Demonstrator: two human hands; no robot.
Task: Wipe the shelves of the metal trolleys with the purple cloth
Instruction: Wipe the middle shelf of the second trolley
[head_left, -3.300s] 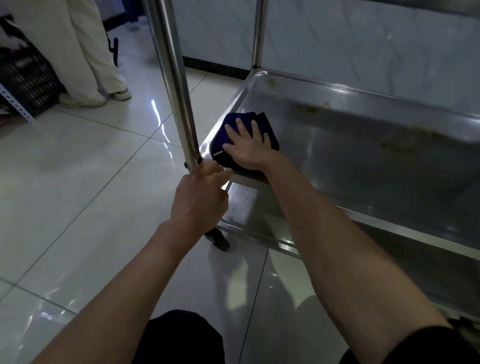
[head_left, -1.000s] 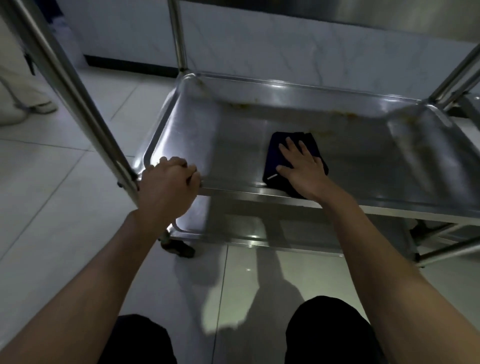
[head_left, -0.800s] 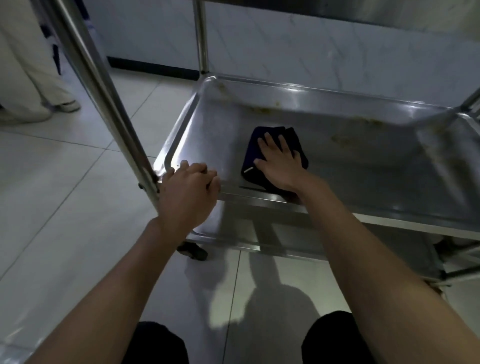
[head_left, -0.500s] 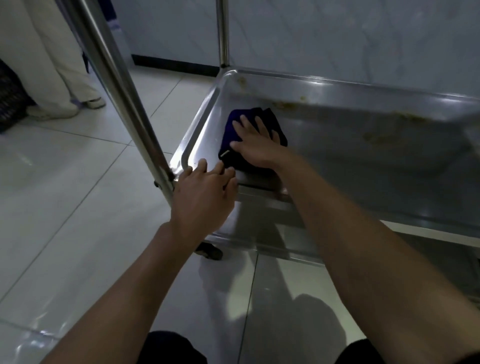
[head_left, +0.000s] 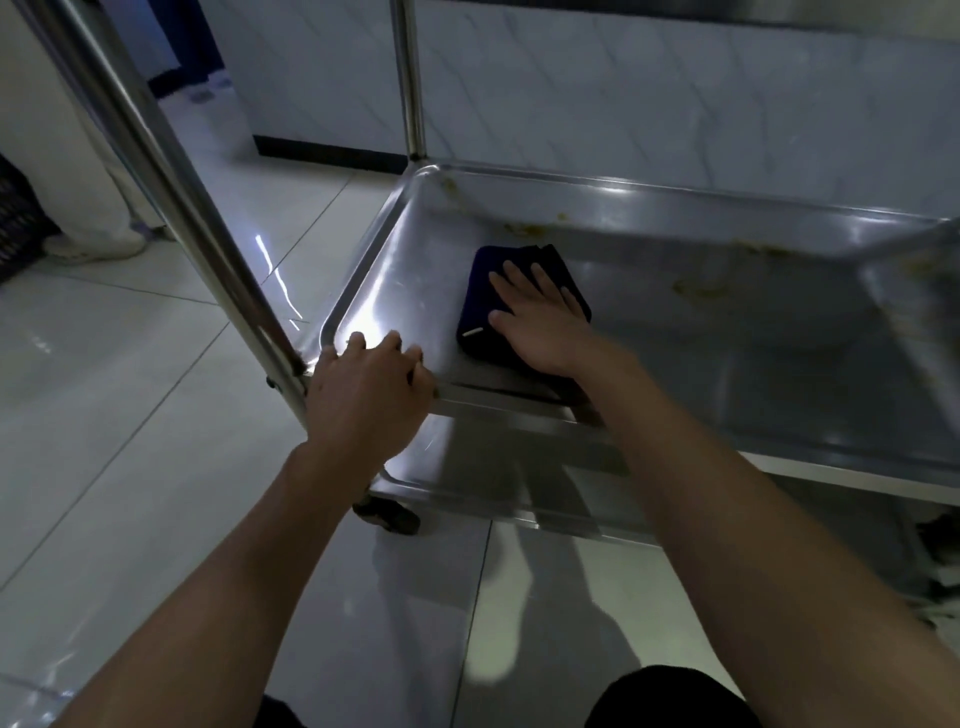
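so we're looking at a trolley shelf (head_left: 753, 332) that's shiny polished metal, smooth, with bright glare near its left corner and yellowish-brown smears dulling the back wall. the upright posts (head_left: 171, 171) look like the same glossy steel tube. the purple cloth (head_left: 485, 296) is soft, matt fabric, folded thick, so dark it reads almost navy, and we see a small pale tag at its near edge. the floor tiles (head_left: 130, 415) are pale and glossy, mirroring light streaks. the wall (head_left: 675, 104) behind looks like smooth marble-veined panel with a slight sheen. the caster wheel (head_left: 387, 514) under the corner looks like dull black rubber or plastic, we can't tell which.
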